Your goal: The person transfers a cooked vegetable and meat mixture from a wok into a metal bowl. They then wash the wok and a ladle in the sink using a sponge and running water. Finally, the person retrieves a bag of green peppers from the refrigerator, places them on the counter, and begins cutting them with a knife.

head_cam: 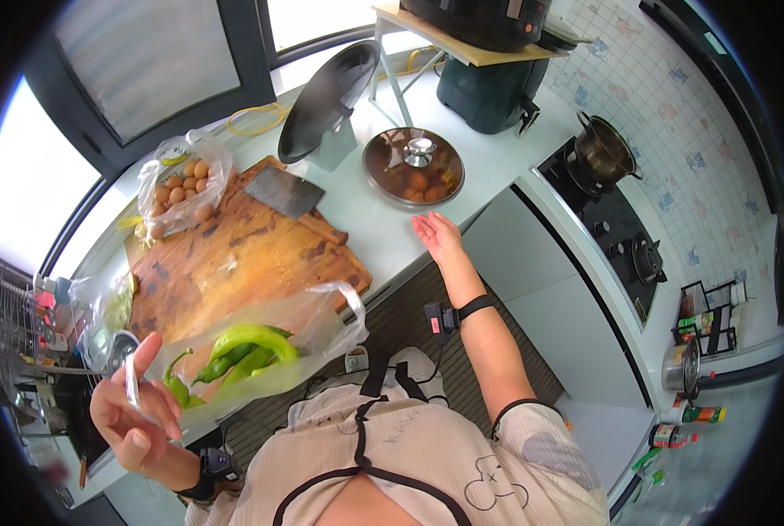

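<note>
My left hand (139, 411), at the lower left, has a metal spoon (131, 378) between its fingers, bowl end pointing away from me. Beside that hand lies a clear plastic bag (329, 325) with long green peppers (254, 348) in it, over the near side of the wooden cutting board (234, 263). My right hand (439, 237) is palm up with its fingers apart, holding nothing. It hovers by the counter's front edge, just short of a round pan or bowl under a glass lid (424, 174). Through the lid show brownish round pieces, which I cannot identify.
A cleaver (293, 194) lies on the board's far right, handle towards me. Eggs (185, 187) sit in a plastic bag at the far left. A black wok lid (329, 98) stands upright behind. To the right, a pot (605, 151) rests on the gas hob (602, 217).
</note>
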{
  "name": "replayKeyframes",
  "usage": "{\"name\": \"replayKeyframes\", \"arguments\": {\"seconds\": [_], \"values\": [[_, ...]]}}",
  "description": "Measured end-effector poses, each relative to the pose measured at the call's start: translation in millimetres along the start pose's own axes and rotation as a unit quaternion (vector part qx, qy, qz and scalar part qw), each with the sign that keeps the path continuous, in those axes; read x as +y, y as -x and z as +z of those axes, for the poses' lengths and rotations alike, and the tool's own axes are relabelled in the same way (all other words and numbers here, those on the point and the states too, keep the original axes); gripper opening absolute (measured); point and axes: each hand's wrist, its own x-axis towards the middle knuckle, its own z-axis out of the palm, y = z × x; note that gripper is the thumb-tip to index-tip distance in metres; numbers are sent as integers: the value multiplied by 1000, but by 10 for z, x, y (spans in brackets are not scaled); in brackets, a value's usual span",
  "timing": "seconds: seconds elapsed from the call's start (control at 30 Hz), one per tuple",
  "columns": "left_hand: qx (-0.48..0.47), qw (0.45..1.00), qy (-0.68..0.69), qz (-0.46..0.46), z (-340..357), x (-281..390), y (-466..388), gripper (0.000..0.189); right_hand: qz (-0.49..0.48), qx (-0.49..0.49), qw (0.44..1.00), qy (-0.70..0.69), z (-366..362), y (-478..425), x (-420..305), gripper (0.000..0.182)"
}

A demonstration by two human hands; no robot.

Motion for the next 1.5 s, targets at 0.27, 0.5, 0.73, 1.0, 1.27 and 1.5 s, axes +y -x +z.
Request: {"name": "replayKeyframes", "arguments": {"seconds": [0.27,0.5,0.73,1.0,1.27,1.5], "values": [[58,997,-59,-3,466,-250,-272,32,71,-43,996,44,-181,-504,-233,17],[79,993,-78,-27,1126,-437,-623,33,90,-37,993,66,-382,-543,-605,12],[51,994,-58,-78,1719,-724,-1008,32,88,-53,985,137,-819,-750,-1167,8],[40,987,54,-148,2332,-1013,-1566,23,75,-61,985,144,-1096,-788,-1573,12],[-12,987,16,-157,2300,-1545,-2232,18,50,-26,986,159,-1456,-1036,-2005,13],[-32,982,-18,-184,2067,-1967,-2592,19,27,-31,980,192,-1453,-1498,-2299,10]]}}
